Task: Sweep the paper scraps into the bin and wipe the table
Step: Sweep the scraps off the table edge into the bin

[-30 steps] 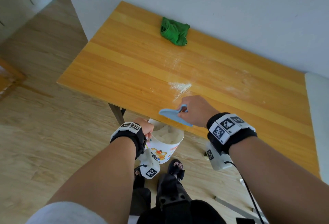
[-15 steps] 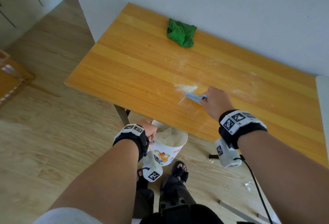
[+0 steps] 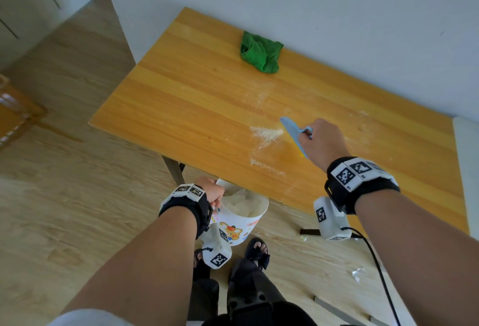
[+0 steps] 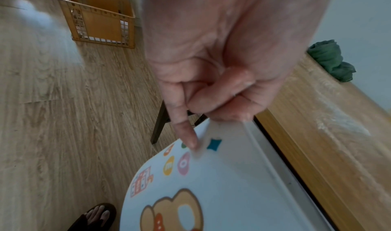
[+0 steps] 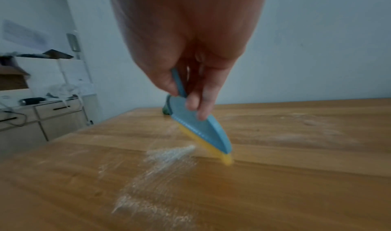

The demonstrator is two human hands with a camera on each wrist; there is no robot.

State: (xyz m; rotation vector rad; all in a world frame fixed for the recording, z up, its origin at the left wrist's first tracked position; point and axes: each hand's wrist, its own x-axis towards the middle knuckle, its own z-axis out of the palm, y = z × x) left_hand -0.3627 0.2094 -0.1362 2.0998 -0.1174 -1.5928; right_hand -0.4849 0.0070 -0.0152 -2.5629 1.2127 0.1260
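Pinched between thumb and fingers of the right hand (image 3: pixel 320 141), a blue brush (image 5: pixel 197 126) stands tilted on the table (image 3: pixel 181 97), its yellow bristles touching the wood just beside a streak of white scraps (image 3: pixel 265 132). Curled over the rim, the left hand (image 3: pixel 211 193) holds the bin (image 3: pixel 241 224) just below the table's near edge, one finger lying straight against its side. Cartoon stickers cover the bin; their lettering is too blurred to read. White paper lies inside. A green cloth (image 3: pixel 260 52) sits bunched near the wall, well apart from the brush.
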